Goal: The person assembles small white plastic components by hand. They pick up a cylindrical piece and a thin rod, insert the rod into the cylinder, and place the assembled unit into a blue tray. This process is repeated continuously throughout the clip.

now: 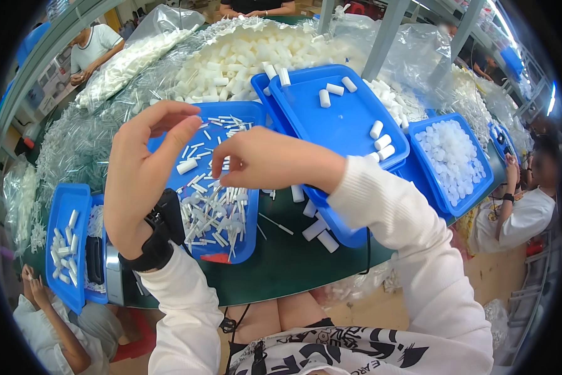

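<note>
My left hand (144, 169) is raised over a blue tray (246, 112) of thin white sticks, and it pinches a small white cylinder (186, 166) between thumb and fingers. A black strap wraps that wrist. My right hand (265, 159) reaches across from the right, fingers curled at the cylinder's end; whether it grips one of the sticks (215, 212) is hidden. Both sleeves are white.
A tilted blue tray (340, 122) holds a few white cylinders, and another blue tray (451, 156) at right holds small white caps. A big heap of white cylinders (256, 53) lies behind. A blue tray (68, 244) stands at left. Other people sit around the green table (287, 262).
</note>
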Tool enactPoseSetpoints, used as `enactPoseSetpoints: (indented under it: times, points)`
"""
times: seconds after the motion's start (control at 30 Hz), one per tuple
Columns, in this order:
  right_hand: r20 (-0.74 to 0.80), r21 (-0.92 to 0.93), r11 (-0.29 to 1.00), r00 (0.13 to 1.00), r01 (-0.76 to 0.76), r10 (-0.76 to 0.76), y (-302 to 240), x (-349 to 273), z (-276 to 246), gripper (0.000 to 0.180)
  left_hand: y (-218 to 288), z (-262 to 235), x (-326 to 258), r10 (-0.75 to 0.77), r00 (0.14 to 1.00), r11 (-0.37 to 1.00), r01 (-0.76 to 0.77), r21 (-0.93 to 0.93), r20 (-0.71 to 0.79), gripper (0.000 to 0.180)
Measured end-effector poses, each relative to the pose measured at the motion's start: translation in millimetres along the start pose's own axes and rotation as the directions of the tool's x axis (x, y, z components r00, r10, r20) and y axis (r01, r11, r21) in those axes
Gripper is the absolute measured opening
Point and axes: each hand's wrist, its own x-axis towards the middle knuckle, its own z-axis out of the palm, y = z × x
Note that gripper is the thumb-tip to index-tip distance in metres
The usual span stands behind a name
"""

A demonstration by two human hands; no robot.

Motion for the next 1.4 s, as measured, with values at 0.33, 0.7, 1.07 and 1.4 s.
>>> enactPoseSetpoints:
  times: [0.33, 0.7, 1.07, 1.4]
  points:
    - [0.038, 0.126, 0.954, 0.962, -0.272, 0.269, 25.9, 38.2, 10.2, 0.025, -19.1, 2.3, 8.4, -0.065, 0.993, 0.989, 0.051, -0.142, -0.095, 0.024]
    - [-0.062, -0.564, 0.816, 0.992, -0.126, 0.11, 69.4, 42.0, 33.5, 0.012, -22.0, 12.6, 19.5, -0.076, 0.967, 0.97, 0.016, -0.242, -0.243, 0.027]
    - [-0.047, -0.651, 0.748, 0.99, -0.133, 0.135, 56.1, 34.4, 18.9, 0.011, -23.2, 16.8, 23.3, -0.131, 0.98, 0.974, 0.1, -0.204, -0.147, 0.027]
    - [-0.387, 0.044, 0.999, 0.922, 0.03, -0.011, 14.2, -6.4, -32.7, 0.017, -29.1, 35.2, 22.8, 0.053, 0.987, 0.994, -0.037, -0.107, 0.149, 0.021]
